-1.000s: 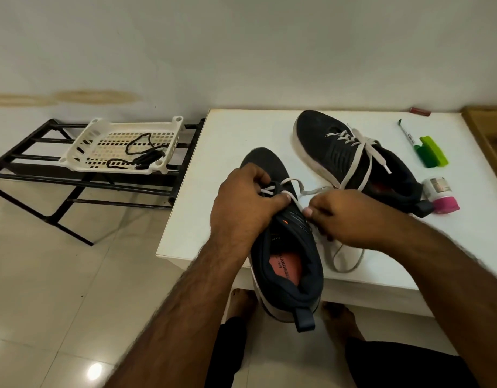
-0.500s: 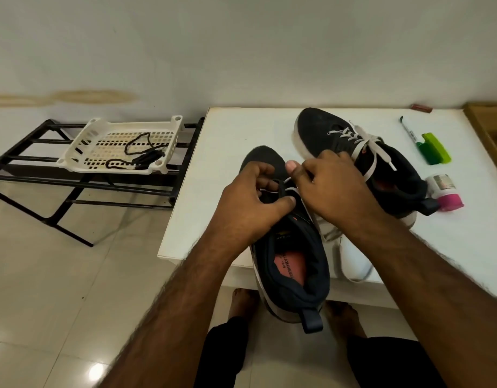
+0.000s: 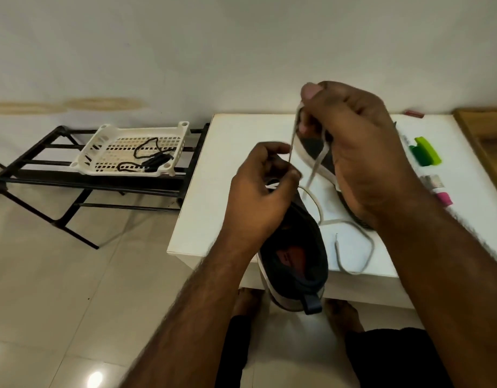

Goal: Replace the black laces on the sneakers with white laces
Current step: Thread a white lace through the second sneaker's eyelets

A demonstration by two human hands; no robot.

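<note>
A dark sneaker (image 3: 297,264) lies on the white table (image 3: 230,169) with its heel over the front edge. My left hand (image 3: 261,197) grips its upper part around the eyelets. My right hand (image 3: 353,141) is raised above the table and pinches the white lace (image 3: 293,135), which runs taut down to the eyelets. The lace's loose tail (image 3: 362,253) curls on the table to the right of the shoe. The second sneaker (image 3: 314,147) lies behind, mostly hidden by my right hand. Black laces (image 3: 149,158) lie in a white basket (image 3: 101,147).
The basket rests on a black metal rack (image 3: 45,177) left of the table. A green marker (image 3: 425,152) and a pink-capped tube (image 3: 440,191) lie at the table's right side. A wooden edge (image 3: 482,130) is at far right. My bare feet (image 3: 342,315) stand under the table.
My right hand has risen from the eyelets up and away, drawing the white lace taut through the shoe. My left hand has stayed on the sneaker.
</note>
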